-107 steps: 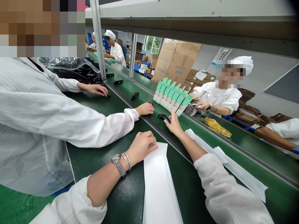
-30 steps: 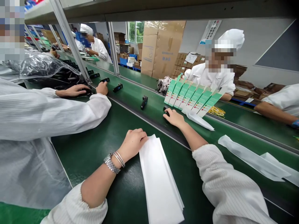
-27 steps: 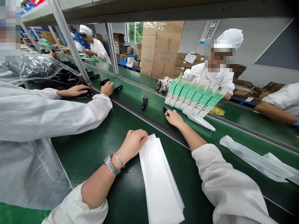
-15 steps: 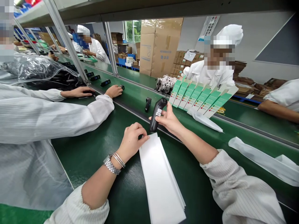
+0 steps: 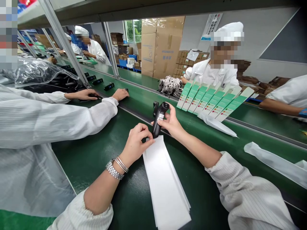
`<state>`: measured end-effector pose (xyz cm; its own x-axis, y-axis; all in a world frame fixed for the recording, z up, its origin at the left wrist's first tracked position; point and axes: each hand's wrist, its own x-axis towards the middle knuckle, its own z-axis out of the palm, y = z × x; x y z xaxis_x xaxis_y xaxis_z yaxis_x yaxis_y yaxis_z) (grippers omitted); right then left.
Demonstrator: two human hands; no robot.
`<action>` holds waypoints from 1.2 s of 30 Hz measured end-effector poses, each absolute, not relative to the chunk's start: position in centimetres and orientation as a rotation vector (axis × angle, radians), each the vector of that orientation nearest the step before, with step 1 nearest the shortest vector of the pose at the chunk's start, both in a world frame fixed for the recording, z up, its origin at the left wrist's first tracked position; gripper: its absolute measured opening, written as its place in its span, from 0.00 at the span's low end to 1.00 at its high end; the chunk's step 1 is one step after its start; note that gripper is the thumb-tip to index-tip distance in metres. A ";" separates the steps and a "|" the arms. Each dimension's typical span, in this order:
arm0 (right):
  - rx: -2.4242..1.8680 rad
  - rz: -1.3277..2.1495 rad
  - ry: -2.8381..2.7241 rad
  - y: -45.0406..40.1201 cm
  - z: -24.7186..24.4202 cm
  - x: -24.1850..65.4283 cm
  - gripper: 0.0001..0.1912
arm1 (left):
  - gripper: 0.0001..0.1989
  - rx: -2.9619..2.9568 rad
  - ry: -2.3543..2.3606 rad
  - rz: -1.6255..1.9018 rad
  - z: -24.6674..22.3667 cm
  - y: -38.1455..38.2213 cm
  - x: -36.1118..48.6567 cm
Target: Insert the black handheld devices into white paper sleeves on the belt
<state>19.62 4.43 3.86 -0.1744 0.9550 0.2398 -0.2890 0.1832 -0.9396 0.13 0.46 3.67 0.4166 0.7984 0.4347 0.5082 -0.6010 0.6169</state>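
The right hand (image 5: 171,123) is closed around a black plastic handheld device (image 5: 158,119), holding it tilted just above the end of a stack of white sheets (image 5: 165,182). The left hand (image 5: 137,142) is half-curled beside the device's lower end, though I can't tell whether it touches. The device looks light, stiff and smooth, so I'd take hold around its slim body. A second black device (image 5: 155,108) stands just behind it, and a row of green-and-white cartons (image 5: 213,100) stands farther off, beyond the green worktop (image 5: 199,198).
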 end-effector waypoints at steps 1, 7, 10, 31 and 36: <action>-0.750 1.313 -1.250 4.4 3.9 19.6 0.49 | 0.06 2.283 1.120 1.018 3.7 0.5 0.2; -0.847 1.366 -1.387 3.1 2.5 18.1 0.23 | 0.06 2.219 1.114 1.175 4.2 0.0 0.4; -0.816 1.623 -1.408 2.1 1.7 16.9 0.22 | 0.06 2.086 1.212 1.338 4.2 0.0 0.3; -2.074 0.062 -2.066 11.4 2.0 25.3 0.25 | 0.10 2.251 1.385 0.548 2.2 0.8 0.2; -2.068 0.520 -1.726 14.3 0.5 25.5 0.21 | 0.14 2.314 1.375 0.595 2.5 0.4 0.4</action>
